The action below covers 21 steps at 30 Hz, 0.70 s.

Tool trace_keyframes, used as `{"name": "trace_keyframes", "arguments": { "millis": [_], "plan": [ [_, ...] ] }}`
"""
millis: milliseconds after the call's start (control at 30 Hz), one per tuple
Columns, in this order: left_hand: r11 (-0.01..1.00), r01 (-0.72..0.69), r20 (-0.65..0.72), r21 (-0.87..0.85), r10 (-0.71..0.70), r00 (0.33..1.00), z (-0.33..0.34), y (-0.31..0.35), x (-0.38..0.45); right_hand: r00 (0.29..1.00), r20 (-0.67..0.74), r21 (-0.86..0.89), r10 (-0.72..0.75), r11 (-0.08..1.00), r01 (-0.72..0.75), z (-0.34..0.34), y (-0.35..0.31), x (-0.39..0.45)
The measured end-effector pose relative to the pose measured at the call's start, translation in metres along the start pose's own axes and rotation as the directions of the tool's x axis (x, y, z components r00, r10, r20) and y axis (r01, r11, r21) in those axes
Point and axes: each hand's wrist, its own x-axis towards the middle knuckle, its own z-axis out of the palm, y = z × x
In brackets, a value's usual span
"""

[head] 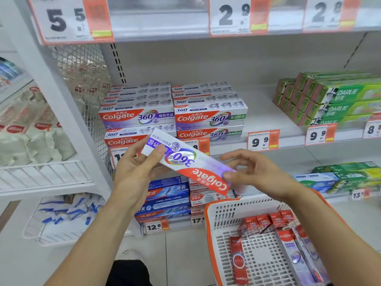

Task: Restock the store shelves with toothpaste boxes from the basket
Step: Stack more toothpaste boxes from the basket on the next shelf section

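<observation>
Head | basket: toothpaste boxes | both hands grip Colgate box

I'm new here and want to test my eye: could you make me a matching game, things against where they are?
Things:
1. Colgate 360 box
2. red boxes
3. green Darlie boxes
4. basket

Places:
A. middle shelf, right side
B. held between both hands
C. inside the basket
D. lower right, under the right forearm

Pairs: 1-B, 2-C, 3-A, 4-D
</observation>
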Motion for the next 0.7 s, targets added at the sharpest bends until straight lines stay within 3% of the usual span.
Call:
{"name": "trace_keyframes", "arguments": {
  "millis": [100,200,333,500,600,700],
  "plan": [
    [1.0,0.0,0.0,0.025,0.0,1.0,0.0,-0.004,0.001,0.992,0.122,-0.168,0.04,0.986,-0.019,0.014,0.005,-0.001],
    [0.983,0.052,0.113,0.176,-0.072,0.991,0.002,-0.01,-0.003,0.994,0.11,-0.152,-0.008,0.988,0.025,0.034,0.011,0.0],
    [0.886,0.12,0.225,0.449,-0.241,0.944,0.007,-0.021,-0.012,0.994,0.102,-0.099,-0.05,0.993,0.06,0.04,0.009,0.0],
    [0.835,0.11,0.26,0.54,-0.29,0.921,0.011,-0.031,-0.017,0.987,0.135,-0.235,-0.084,0.965,0.115,0.038,0.008,-0.002],
    [0.836,0.104,0.247,0.539,-0.275,0.929,0.014,-0.035,-0.017,0.994,0.076,-0.148,-0.082,0.985,0.092,0.035,0.009,0.0],
    [0.831,0.034,0.241,0.556,-0.2,0.95,0.013,-0.039,-0.011,0.986,-0.099,-0.038,-0.133,0.991,0.13,0.03,0.003,0.0]
  ]
}}
